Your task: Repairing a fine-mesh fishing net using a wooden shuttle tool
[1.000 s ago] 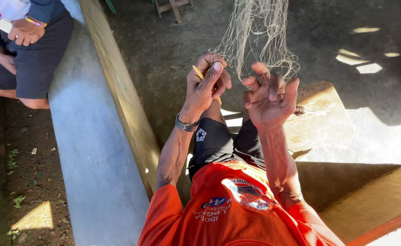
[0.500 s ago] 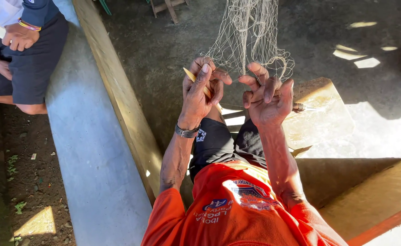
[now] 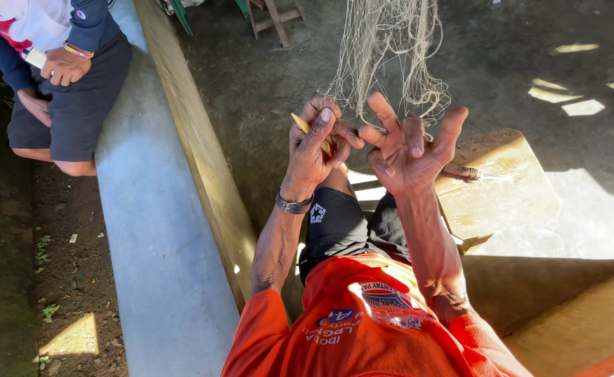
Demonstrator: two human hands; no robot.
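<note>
Left fingers (image 3: 324, 129) pinch yellow needle (image 3: 301, 124); right fingers (image 3: 453, 129) splayed in net (image 3: 391, 49).

1. A dark concrete floor (image 3: 516, 63) stretches beneath, dappled with sunlight patches.
2. A low wooden stool (image 3: 509, 192) stands on it.
3. A long concrete ledge (image 3: 153, 230), edged by a timber beam (image 3: 195, 153), seats another person.

Orange tee (image 3: 363, 328), blk shorts (image 3: 342, 227) (wristband (image 3: 293, 204))

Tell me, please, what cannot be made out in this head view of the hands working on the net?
- Yellow netting needle: mostly hidden inside the left hand.
- Net: its top is cut off by the upper edge.
- The mesh at the right hand: too fine to see.
- Seated person: cut off by the corner.
</note>
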